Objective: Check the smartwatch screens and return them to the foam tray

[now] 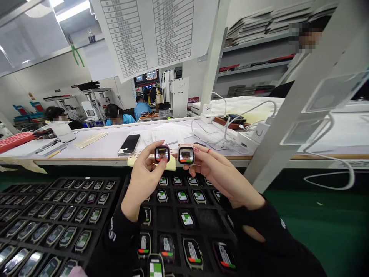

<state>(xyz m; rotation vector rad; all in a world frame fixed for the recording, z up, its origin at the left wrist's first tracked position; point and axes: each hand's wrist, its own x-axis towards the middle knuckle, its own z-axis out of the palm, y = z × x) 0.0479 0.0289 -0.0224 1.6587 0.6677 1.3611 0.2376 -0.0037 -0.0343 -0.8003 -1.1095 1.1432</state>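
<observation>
My left hand [147,173] pinches a dark smartwatch body [162,153], its thumb on the lower part of the lit screen. Beside it, my right hand [211,167] grips a light-framed smartwatch body [186,155] at its right side. Both watches face me, strapless, with a small gap between them. Each screen shows a picture with red at the bottom; green also shows on the right one. Under my hands lies a black compartment tray [207,219] with several watches, many screens lit white and green. Two pockets near its middle hold no watch.
A second watch-filled tray [63,188] stands to the left. On the bench lie a phone [129,144], papers [167,134] and a yellow sheet [172,163]. White cables [230,119] and a slanted post [291,111] are at the right. Several co-workers sit beyond the bench.
</observation>
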